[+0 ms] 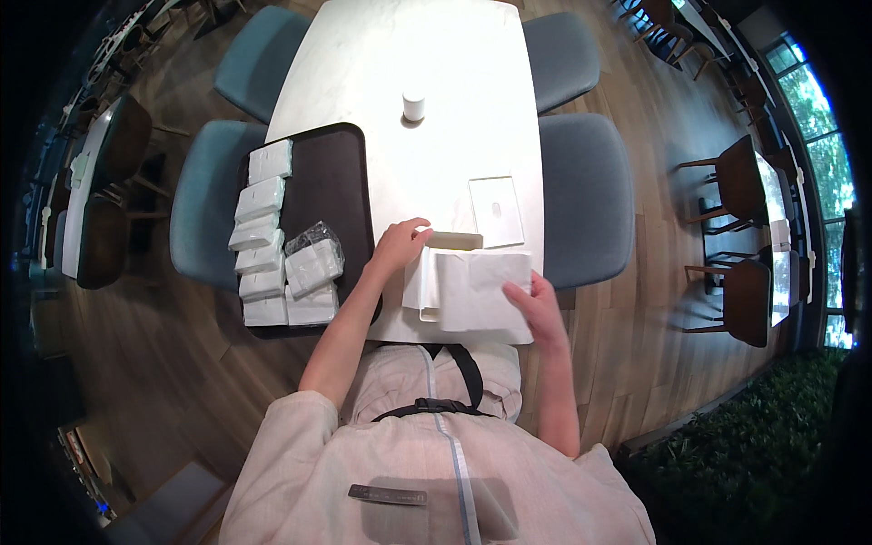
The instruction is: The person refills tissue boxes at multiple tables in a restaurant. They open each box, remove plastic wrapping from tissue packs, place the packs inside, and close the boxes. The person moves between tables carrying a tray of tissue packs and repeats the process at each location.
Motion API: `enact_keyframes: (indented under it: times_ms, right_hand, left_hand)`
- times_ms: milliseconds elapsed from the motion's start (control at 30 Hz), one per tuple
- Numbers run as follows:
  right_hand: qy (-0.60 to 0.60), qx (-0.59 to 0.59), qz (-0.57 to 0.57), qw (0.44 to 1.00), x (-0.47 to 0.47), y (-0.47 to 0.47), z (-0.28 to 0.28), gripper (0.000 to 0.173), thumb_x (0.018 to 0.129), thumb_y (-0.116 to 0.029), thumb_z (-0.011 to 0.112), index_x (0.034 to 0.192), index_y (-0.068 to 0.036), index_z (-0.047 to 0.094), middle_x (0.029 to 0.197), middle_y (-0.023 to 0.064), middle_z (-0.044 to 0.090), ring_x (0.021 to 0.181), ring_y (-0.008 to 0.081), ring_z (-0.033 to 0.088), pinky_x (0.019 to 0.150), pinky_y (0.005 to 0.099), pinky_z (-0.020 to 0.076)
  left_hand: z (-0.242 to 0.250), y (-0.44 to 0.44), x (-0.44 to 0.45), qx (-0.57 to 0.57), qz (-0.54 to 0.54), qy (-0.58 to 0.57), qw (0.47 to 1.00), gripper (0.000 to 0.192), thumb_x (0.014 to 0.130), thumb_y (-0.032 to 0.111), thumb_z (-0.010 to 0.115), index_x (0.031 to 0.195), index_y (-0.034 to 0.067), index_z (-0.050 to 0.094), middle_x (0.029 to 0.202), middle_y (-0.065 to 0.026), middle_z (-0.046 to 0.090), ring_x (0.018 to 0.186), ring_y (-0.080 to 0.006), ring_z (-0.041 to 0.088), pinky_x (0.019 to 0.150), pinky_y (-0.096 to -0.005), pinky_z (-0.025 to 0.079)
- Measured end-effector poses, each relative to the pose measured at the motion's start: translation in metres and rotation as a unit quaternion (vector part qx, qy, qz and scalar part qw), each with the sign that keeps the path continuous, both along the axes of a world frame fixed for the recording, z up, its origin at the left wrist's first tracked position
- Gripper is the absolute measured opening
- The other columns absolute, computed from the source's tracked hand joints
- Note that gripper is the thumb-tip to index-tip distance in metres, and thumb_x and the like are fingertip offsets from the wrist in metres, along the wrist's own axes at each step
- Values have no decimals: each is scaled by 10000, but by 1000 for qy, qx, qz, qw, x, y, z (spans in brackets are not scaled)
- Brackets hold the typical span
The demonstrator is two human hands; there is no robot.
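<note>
My right hand [535,306] grips a flat stack of white paper napkins [477,289] by its right side, thumb on top. The stack is over the right part of an open-topped, pale napkin box [449,240] and hides much of its inside. My left hand [400,246] holds the box at its back left corner. Along the box's left side shows a white surface [413,286]; whether it is paper or the box wall, I cannot tell. Behind the box, a flat white lid [496,211] with a small oval mark in its middle lies on the table.
A dark tray [327,177] at the left carries several wrapped napkin packs [261,201] and a pack in crumpled clear plastic [315,262]. A white cylindrical container [413,107] stands farther back on the white table [463,48]. Blue-grey chairs [586,197] flank both sides.
</note>
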State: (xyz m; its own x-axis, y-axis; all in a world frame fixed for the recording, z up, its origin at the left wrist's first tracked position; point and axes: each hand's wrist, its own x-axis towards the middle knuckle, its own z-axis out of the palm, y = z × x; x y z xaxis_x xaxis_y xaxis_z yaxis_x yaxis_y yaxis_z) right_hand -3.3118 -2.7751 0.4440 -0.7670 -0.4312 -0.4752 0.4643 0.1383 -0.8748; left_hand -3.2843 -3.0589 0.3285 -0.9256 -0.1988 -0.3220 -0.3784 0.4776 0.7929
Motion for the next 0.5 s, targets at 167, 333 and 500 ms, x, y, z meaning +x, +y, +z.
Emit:
enact_keyframes:
  times_ms: [167, 333, 500]
  right_hand:
    - [147, 201, -11, 968, 8, -20, -45, 304, 842, -208, 751, 1052, -2, 673, 854, 31, 705, 715, 106, 629, 641, 281, 499]
    - [264, 292, -41, 918, 13, -27, -46, 316, 792, -239, 777, 924, 24, 661, 792, 137, 703, 694, 203, 663, 650, 344, 512]
    - [298, 275, -83, 910, 17, -39, -47, 304, 789, -239, 752, 819, 25, 603, 748, 204, 678, 679, 370, 670, 626, 434, 508]
  left_hand:
    - [-12, 3, 39, 283, 206, -125, 928, 598, 955, 416, 619, 1386, 37, 452, 1092, -103, 667, 953, -141, 628, 830, -288, 497]
    - [-16, 6, 72, 400, 213, -116, 884, 674, 885, 325, 739, 1370, -30, 434, 1070, -85, 663, 939, -114, 618, 775, -264, 491]
    - [-19, 6, 76, 374, 197, -126, 897, 548, 871, 264, 757, 1267, -29, 517, 958, -24, 657, 803, -63, 572, 650, -224, 429]
